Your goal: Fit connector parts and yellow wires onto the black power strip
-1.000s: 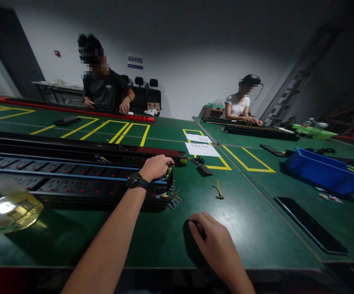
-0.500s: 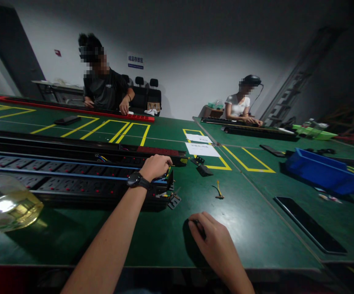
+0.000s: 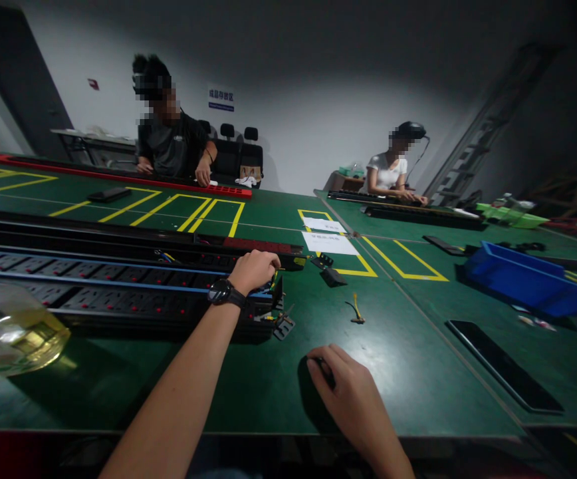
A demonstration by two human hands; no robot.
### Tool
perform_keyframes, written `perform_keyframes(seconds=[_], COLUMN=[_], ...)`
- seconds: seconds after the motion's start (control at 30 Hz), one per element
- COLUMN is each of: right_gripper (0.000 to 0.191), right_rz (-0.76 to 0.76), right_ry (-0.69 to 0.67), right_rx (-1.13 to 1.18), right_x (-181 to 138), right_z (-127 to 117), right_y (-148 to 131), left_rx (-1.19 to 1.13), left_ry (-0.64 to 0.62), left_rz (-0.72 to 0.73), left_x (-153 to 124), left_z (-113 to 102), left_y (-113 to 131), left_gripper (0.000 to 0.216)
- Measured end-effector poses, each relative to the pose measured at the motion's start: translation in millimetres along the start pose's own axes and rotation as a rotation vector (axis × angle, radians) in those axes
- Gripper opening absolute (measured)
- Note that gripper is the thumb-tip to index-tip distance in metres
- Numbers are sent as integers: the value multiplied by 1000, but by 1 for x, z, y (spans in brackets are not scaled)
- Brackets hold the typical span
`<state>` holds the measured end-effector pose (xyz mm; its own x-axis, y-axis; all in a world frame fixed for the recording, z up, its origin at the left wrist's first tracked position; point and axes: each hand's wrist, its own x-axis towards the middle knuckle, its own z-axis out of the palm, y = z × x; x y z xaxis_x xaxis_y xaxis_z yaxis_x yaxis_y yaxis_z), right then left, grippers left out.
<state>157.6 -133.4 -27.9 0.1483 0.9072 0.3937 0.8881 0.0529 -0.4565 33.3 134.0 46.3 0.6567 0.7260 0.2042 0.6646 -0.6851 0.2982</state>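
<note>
My left hand point(image 3: 253, 269), with a black watch at the wrist, is curled over the right end of a long black power strip point(image 3: 119, 299), and its fingers grip the end where coloured wires show. My right hand point(image 3: 346, 389) rests on the green table point(image 3: 408, 359) near the front edge, fingers closed round a small dark object that I cannot make out. A small black bracket point(image 3: 284, 327) lies beside the strip's end. A short yellow wire piece point(image 3: 355, 311) lies further right.
More long black strips point(image 3: 94, 236) lie behind. A clear bottle of yellowish liquid point(image 3: 12, 329) lies at the left. A blue bin point(image 3: 530, 276), a flat black panel point(image 3: 505, 366) and paper sheets point(image 3: 329, 243) are on the right. Two people work at the far tables.
</note>
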Motion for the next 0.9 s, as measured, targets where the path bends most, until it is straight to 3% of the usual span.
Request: perform_keyframes(seconds=[0.9], right_gripper=[20], right_rz=[-16], right_ry=[19], right_rx=[-13], right_x=[1], right_z=[-3], right_y=[-2], left_rx=[9], left_ry=[-17], left_rz=[-47], left_x=[-1], left_z=[-3], left_y=[3], left_gripper=[37])
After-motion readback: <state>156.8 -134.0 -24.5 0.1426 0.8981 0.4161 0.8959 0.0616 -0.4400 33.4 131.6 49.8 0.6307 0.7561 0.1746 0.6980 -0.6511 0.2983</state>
